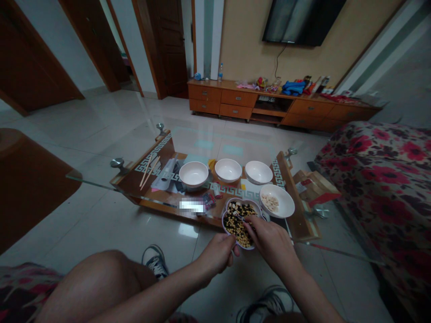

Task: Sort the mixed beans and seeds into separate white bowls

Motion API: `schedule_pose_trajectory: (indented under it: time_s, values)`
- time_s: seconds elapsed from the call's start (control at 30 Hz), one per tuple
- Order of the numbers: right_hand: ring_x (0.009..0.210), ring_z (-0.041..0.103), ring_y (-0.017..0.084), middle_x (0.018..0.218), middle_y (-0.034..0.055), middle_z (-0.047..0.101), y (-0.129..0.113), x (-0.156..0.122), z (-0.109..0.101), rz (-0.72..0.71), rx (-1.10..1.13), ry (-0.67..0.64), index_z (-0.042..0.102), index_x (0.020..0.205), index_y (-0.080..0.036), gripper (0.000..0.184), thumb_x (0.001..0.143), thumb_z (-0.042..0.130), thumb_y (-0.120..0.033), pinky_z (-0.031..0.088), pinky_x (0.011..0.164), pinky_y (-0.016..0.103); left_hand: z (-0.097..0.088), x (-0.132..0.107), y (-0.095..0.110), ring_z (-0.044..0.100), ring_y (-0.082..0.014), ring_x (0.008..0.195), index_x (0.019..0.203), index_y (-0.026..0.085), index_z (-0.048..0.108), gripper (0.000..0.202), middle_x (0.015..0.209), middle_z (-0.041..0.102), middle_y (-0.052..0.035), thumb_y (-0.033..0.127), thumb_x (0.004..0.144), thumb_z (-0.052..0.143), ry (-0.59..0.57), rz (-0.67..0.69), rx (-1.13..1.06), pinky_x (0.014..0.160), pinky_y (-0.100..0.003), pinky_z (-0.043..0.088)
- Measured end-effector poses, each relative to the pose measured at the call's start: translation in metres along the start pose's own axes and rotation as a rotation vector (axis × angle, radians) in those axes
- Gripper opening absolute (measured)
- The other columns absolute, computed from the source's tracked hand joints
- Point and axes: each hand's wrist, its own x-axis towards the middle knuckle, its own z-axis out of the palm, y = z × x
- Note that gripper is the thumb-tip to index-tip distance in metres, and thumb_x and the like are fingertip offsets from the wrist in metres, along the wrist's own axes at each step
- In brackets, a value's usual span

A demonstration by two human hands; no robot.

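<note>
A scalloped bowl with a pale lilac rim (223, 214) holds a mix of black and yellow beans (243, 240) plus some larger pale pieces. My left hand (218, 254) grips its near-left rim between thumb and fingers. Over the bowl's right side, my right hand (269, 237) pinches a small slim metal tool (239, 217), its tip among the beans near the pale pieces; its exact kind is unclear. Just beyond, to the right, a white bowl (286, 202) contains several flat pale pieces (270, 202). Farther back stand three white bowls in a row: left (194, 172), middle (228, 170) and right (258, 171).
The bowls stand on a glass-topped table (101, 183) with wooden sides. Chopsticks (150, 172) show at its left, papers and small packets below the glass. A brown paper bag (313, 186) is by its right side, near a flowered sofa (363, 148). My shoes (155, 262) are below.
</note>
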Motion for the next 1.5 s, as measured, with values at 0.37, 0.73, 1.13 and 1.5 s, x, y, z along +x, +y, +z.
schedule_pose_trajectory:
  time_s: [0.37,0.73,1.13,1.5]
  values:
    - [0.066,0.068,0.016,0.076,0.0005,0.073,-0.0022,0.0001,0.0031,-0.026,0.041,0.003,0.063,0.099,-0.021,0.02,0.101,0.044,-0.029,0.034,0.06,0.027,-0.0016,0.0007,-0.002,0.024,-0.0087,0.032,0.068,0.02,0.053,0.04,0.038,0.037,0.0054,0.048,0.089,0.034,-0.002,0.005,-0.003,0.037,-0.022,0.015]
    - [0.064,0.066,0.015,0.073,0.0002,0.072,-0.0029,0.0009,0.003,-0.028,0.036,0.016,0.063,0.098,-0.021,0.02,0.101,0.044,-0.029,0.031,0.058,0.027,-0.0017,-0.0013,-0.0022,0.025,-0.0086,0.033,0.069,0.02,0.053,0.039,0.039,0.038,0.0055,0.047,0.089,0.035,0.001,0.02,-0.012,0.036,-0.022,0.016]
    - [0.068,0.068,0.016,0.078,0.0015,0.073,-0.0035,0.0004,-0.0011,0.007,0.108,0.011,0.063,0.1,-0.022,0.023,0.102,0.042,-0.032,0.036,0.06,0.026,-0.0017,0.0016,-0.0033,0.025,-0.0086,0.033,0.069,0.02,0.053,0.043,0.04,0.038,0.0052,0.056,0.086,0.036,0.001,0.016,-0.003,0.038,-0.022,0.016]
    - [0.066,0.07,0.016,0.078,0.0027,0.075,-0.0055,0.0015,-0.0023,0.057,0.087,-0.037,0.063,0.099,-0.022,0.025,0.101,0.041,-0.033,0.036,0.056,0.025,-0.0011,0.0,-0.0023,0.024,-0.0083,0.033,0.07,0.02,0.053,0.043,0.04,0.038,0.0056,0.051,0.09,0.034,-0.001,0.002,-0.005,0.038,-0.022,0.015]
